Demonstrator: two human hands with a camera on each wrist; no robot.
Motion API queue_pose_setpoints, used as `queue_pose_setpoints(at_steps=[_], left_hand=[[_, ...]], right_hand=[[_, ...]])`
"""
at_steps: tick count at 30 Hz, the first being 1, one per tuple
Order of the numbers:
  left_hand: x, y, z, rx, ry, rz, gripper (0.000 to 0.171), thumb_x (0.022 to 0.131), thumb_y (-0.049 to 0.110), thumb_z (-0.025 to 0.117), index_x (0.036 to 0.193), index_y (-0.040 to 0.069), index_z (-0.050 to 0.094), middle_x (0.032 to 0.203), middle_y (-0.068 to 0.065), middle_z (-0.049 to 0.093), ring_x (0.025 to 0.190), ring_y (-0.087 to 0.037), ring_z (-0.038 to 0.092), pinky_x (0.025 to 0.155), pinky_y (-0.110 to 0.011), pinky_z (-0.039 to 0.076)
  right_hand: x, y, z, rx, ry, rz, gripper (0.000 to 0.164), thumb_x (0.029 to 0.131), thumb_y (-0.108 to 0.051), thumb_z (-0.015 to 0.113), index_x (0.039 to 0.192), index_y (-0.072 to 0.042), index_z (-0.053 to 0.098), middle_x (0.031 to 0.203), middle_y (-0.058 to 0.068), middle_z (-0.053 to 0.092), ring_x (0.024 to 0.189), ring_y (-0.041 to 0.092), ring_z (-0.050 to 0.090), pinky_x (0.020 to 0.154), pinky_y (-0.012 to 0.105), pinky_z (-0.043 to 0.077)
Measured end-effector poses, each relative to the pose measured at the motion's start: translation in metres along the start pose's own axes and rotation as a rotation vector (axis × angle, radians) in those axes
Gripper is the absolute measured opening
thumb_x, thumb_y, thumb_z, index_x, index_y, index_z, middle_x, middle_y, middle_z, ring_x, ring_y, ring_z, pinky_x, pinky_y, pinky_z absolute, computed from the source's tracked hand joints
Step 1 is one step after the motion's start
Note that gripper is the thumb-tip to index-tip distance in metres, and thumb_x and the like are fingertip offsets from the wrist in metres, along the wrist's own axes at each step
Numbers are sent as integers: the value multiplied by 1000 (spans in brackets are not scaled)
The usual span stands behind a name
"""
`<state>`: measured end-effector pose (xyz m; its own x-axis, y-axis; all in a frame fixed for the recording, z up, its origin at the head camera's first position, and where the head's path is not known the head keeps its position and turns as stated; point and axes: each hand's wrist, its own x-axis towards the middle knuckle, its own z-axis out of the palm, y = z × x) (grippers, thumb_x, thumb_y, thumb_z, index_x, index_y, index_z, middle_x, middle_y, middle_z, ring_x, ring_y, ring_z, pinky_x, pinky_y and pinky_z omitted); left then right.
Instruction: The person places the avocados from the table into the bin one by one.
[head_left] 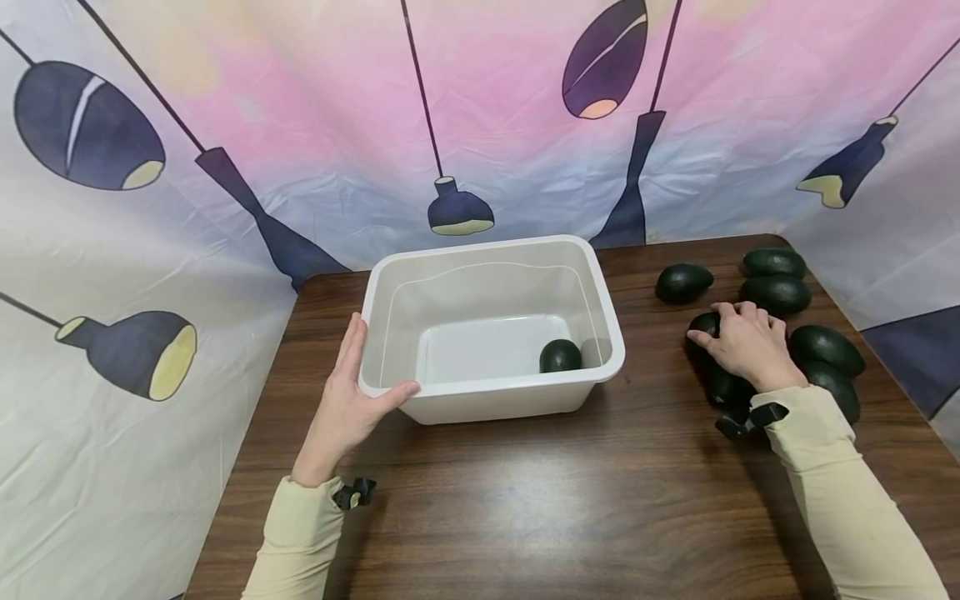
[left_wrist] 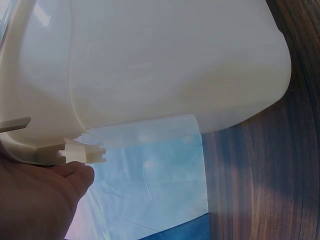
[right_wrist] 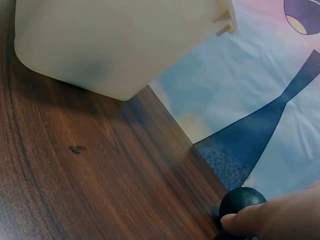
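A white plastic tub [head_left: 487, 400] stands on the table with one dark green avocado [head_left: 560, 357] in its right front corner. My left hand [head_left: 348, 412] rests against the tub's left front corner, fingers straight along the left side and thumb lying on the front rim. In the left wrist view, the hand [left_wrist: 40, 200] lies right under the rim. Over at the right, my right hand [head_left: 750, 346] reaches over a group of avocados. Its thumb and fingers curl round an avocado [head_left: 703, 323], partly hidden by the hand. Another avocado [head_left: 726, 387] lies below the palm.
Behind the right hand lie a lone avocado [head_left: 683, 283] and a pair of avocados [head_left: 775, 295]. More avocados [head_left: 827, 350] sit right of the wrist, near the table's right edge. A printed cloth [head_left: 510, 150] hangs behind the wooden table [head_left: 525, 508].
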<state>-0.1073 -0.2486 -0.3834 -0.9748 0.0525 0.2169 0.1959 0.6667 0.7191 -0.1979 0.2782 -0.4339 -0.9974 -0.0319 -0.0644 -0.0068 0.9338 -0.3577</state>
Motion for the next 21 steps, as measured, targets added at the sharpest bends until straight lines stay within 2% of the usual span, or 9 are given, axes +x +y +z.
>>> queue_pose_setpoints(at_steps=[5, 11, 17, 21], left_hand=[[0, 0, 0, -5, -3, -3, 110, 76, 39, 84, 157, 18, 13, 161, 10, 5, 147, -20, 10, 111, -58, 21], [0, 0, -1, -4, -3, -5, 110, 76, 39, 83, 157, 17, 13, 161, 9, 6, 147, -20, 10, 111, -57, 21], [0, 1, -1, -7, 0, -5, 110, 76, 38, 84, 157, 15, 14, 161, 8, 6, 147, -19, 10, 111, -57, 21], [0, 1, 0, -14, -3, -10, 110, 76, 37, 84, 157, 15, 14, 161, 8, 6, 147, -19, 10, 111, -56, 21]], right_hand=[[2, 0, 1, -16, -15, -3, 81, 95, -51, 55, 139, 13, 35, 133, 44, 29, 120, 59, 26, 100, 70, 8], [5, 0, 0, -52, -59, -5, 87, 94, -56, 54, 141, 14, 36, 134, 42, 30, 118, 59, 27, 99, 70, 8], [7, -2, -5, -93, -130, -33, 84, 94, -56, 54, 147, 5, 34, 139, 41, 29, 121, 60, 28, 96, 71, 12], [9, -2, -5, -93, -166, -59, 81, 93, -51, 58, 149, 1, 32, 142, 41, 26, 127, 60, 24, 96, 72, 13]])
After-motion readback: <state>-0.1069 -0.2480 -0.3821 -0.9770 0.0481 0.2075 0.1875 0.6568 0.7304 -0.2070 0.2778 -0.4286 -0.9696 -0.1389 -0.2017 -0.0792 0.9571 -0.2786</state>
